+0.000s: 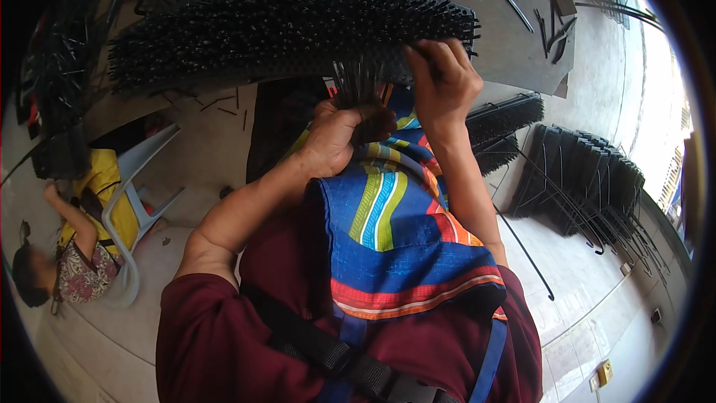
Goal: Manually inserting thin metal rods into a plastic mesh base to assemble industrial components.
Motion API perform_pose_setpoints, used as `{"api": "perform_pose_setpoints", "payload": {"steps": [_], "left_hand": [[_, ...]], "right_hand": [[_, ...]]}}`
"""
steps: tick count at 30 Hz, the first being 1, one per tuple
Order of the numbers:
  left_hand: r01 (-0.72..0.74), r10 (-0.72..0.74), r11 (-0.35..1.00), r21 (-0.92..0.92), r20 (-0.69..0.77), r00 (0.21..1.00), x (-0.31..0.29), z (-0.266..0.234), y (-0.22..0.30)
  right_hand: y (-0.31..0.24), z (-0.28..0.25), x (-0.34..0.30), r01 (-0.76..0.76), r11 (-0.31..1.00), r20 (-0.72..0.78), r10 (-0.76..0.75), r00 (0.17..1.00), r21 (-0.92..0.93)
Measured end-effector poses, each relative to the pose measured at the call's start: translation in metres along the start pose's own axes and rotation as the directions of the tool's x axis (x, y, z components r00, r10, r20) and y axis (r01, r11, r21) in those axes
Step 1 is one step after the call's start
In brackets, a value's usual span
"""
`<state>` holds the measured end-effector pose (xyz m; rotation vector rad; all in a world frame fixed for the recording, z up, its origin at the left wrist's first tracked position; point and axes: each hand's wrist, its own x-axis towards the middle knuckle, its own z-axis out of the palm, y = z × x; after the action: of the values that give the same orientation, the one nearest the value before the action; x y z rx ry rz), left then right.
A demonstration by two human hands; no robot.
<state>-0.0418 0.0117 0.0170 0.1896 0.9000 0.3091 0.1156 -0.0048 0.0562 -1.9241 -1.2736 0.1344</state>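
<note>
I am seeing the panel lying just ahead of both hands, its black bristles standing thick, its long axis running left to right across the front of them. The right hand is the nearer one: it is hanging over the panel's near edge, close to its right end, so most of the panel's length is stretching away to this hand's left. Its fingers are curling inward, but I cannot tell whether the tips are meeting or pinching anything. Left of it and closer to the body, the left hand is closing around a bunch of strips, which are pointing forward, across the panel's long axis, with their far ends overlapping its near edge in my view. Under the hands, a striped cloth is covering the lap. Beyond the right hand, loose strips are lying on the table. Behind it and to its right, more panels are standing stacked. Far left of the left hand, a co-worker is sitting by a chair.
</note>
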Motion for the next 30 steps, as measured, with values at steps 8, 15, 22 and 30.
{"api": "perform_pose_setpoints", "payload": {"steps": [8,15,22,30], "left_hand": [[-0.030,0.025,0.999,0.039,0.113,0.993,-0.007,0.010,0.000],[-0.034,0.034,0.998,0.061,0.014,0.999,-0.003,0.005,-0.001],[-0.075,0.076,0.991,0.114,0.000,0.997,-0.001,0.007,-0.002],[-0.044,0.048,0.997,0.070,-0.058,0.997,-0.003,0.012,0.000]], "right_hand": [[-0.003,-0.019,-0.011,-0.738,0.625,0.576,0.515,0.634,0.254],[0.007,-0.018,-0.008,-0.297,0.722,0.014,0.371,0.929,0.625],[0.022,-0.013,0.001,-0.007,0.922,-0.130,0.062,0.990,0.386],[0.023,-0.013,0.003,0.017,0.918,-0.120,0.033,0.992,0.396]]}}
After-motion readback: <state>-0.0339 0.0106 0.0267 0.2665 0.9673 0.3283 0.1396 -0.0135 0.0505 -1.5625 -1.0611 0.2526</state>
